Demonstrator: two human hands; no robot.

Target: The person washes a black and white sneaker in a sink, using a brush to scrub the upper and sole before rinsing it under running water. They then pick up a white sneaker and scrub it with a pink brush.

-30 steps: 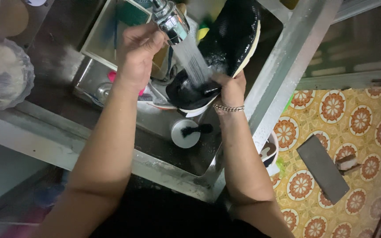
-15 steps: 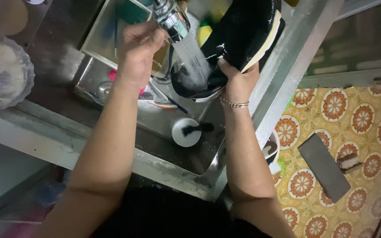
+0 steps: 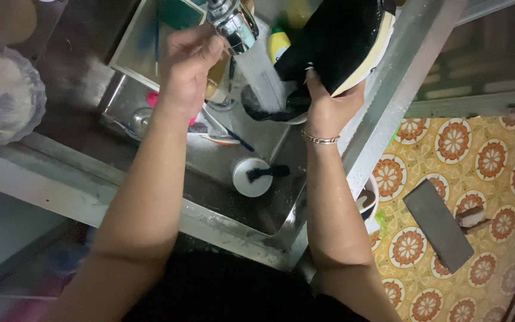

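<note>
- I see my right hand closed in a grip on the black shoe, held over the sink beside the running water.
- My left hand is curled at the tap, probably holding it.

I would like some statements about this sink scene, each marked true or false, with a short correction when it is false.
1. The right hand holds a black shoe with a pale sole. True.
2. The tap is turned off. False: water streams from it down onto the end of the shoe.
3. The left hand is up at the tap. True.
4. The right wrist is bare. False: it wears a thin bracelet.
5. A small white cup with a dark brush lies in the sink. True.
6. The floor beside the sink is plain grey. False: the floor is yellow with orange flower-like rounds.
</note>
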